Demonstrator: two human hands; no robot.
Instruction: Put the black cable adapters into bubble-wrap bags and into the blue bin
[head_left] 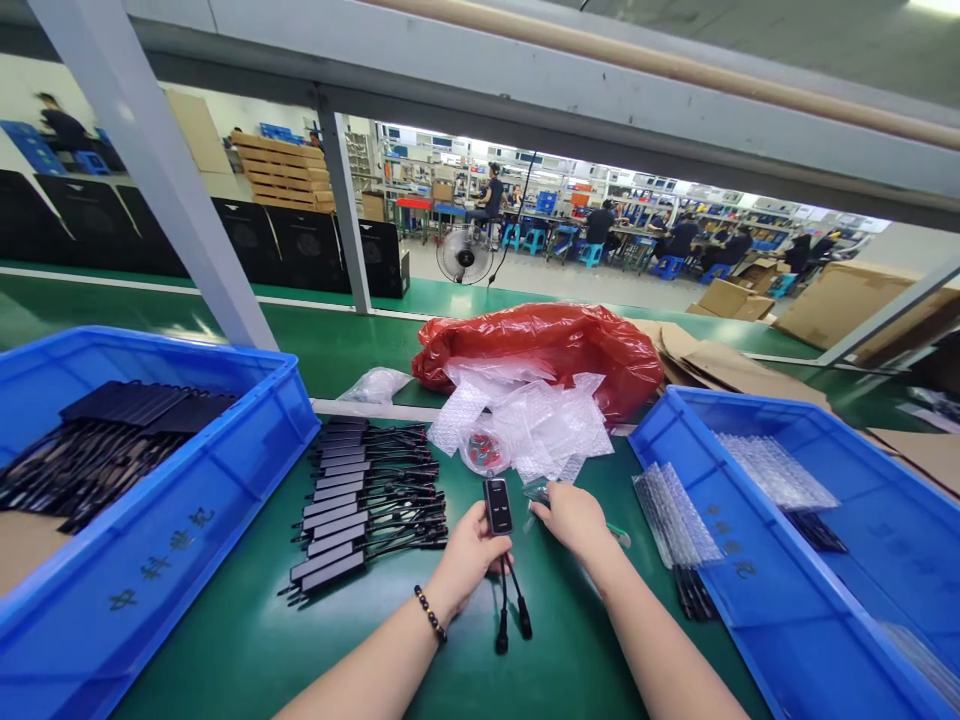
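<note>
My left hand (474, 550) is closed around the lower part of a small black controller box (497, 505) with buttons on its face. Two short black cables (514, 605) with plug ends hang below it onto the green bench. Just right of the box, my right hand (571, 515) has its fingers closed on a slim tool. The tool's shiny end shows by the fingertips and a green end (619, 536) sticks out behind; its kind is unclear. Beyond my hands are a round clear dish (485, 452) with small red pieces and a pile of bubble-wrap bags (551, 425).
Several black cabled boxes (334, 530) lie in a row at left. A blue bin (217, 480) of similar units stands far left. Another blue bin (720, 520) at right has bubble-wrapped units by its wall. A red plastic bag (540, 335) and cardboard sheets (735, 365) lie behind.
</note>
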